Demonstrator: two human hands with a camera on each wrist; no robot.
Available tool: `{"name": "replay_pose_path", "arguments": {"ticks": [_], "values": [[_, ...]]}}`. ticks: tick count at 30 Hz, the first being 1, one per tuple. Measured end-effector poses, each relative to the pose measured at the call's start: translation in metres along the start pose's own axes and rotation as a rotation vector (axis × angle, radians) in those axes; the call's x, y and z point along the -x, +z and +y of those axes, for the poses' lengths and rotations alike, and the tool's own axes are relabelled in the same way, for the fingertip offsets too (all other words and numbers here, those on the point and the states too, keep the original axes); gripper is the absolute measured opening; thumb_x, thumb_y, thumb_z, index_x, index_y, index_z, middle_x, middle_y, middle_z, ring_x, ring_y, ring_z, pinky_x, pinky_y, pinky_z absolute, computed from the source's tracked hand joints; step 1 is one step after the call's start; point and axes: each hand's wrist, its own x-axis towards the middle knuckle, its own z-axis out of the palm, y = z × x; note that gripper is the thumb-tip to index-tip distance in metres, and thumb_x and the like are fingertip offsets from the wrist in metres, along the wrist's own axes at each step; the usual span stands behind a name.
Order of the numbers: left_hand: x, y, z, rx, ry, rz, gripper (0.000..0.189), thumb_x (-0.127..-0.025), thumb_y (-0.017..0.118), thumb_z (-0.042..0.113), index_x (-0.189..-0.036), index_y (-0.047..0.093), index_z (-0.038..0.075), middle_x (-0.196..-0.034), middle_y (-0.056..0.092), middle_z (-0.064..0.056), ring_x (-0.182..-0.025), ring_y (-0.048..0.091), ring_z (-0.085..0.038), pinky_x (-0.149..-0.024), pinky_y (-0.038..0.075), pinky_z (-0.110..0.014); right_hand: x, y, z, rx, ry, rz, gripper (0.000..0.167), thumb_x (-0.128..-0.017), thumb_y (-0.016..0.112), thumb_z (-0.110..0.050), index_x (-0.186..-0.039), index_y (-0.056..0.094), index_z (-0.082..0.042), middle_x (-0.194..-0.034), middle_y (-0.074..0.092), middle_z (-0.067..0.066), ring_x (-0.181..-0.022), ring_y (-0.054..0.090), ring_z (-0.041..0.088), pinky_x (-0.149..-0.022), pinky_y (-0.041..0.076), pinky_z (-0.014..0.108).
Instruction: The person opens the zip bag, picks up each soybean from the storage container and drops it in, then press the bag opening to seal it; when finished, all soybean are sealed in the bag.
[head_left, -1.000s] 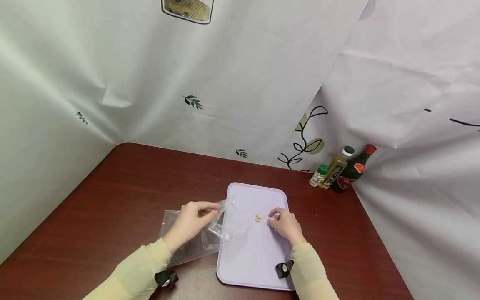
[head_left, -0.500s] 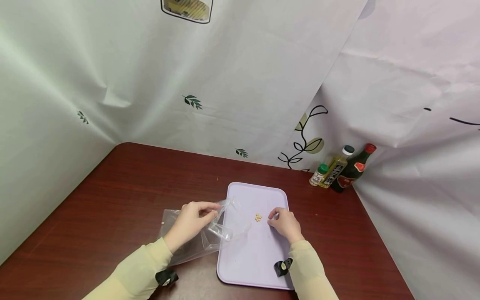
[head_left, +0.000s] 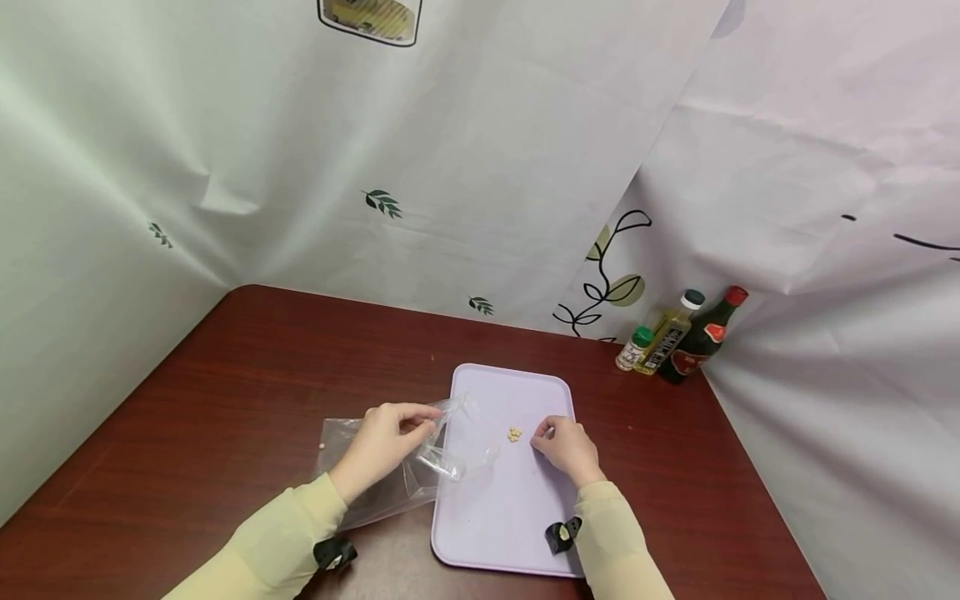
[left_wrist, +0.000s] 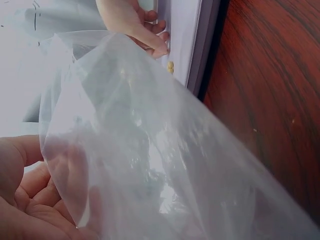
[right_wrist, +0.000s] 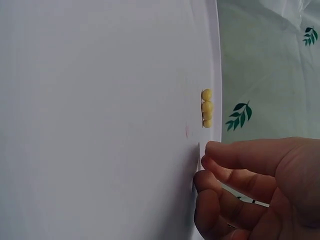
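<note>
Yellow beans (head_left: 514, 434), head view: a small cluster lying on the lilac tray (head_left: 502, 525), just beside the right hand (head_left: 568, 447) but not touching it.
Plastic bag (head_left: 386, 492), head view: rests on the counter (head_left: 225, 400), one end reaching over the tray's left edge; the left hand (head_left: 384, 442) pinches it between thumb and fingers (head_left: 422, 411).
Pale speck (head_left: 322, 446), head view: well apart from the cluster, at the bag's outer edge; whether inside or beside it, I cannot tell.
Left hand, left wrist view: thumb and curled fingers hold the clear film's edge, nearly closed.
Bag contents, left wrist view: no beans can be made out through the glare, so how much is left cannot be told.
Right hand, right wrist view: thumb and forefinger tips almost together, the others curled; nothing shows between, though a tiny bean could be hidden.
Beans on tray, right wrist view: several sit grouped, so, in my judgement, the gathering is at least partly done.
</note>
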Motion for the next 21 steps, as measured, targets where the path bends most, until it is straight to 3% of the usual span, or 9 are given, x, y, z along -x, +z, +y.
{"name": "replay_pose_path", "arguments": {"ticks": [21], "values": [[-0.001,0.004,0.000,-0.014,0.007,0.023,0.015,-0.082,0.070,0.008,-0.096,0.076,0.011,-0.092,0.073,-0.004,-0.077,0.067,-0.011,-0.064,0.050,-0.022,0.020,-0.002,-0.020,-0.113,-0.102,0.016,0.006,-0.079,0.071,-0.018,-0.079,0.065,-0.015,-0.062,0.054,-0.006,-0.053,0.048,0.008,-0.051,0.038,0.026]]}}
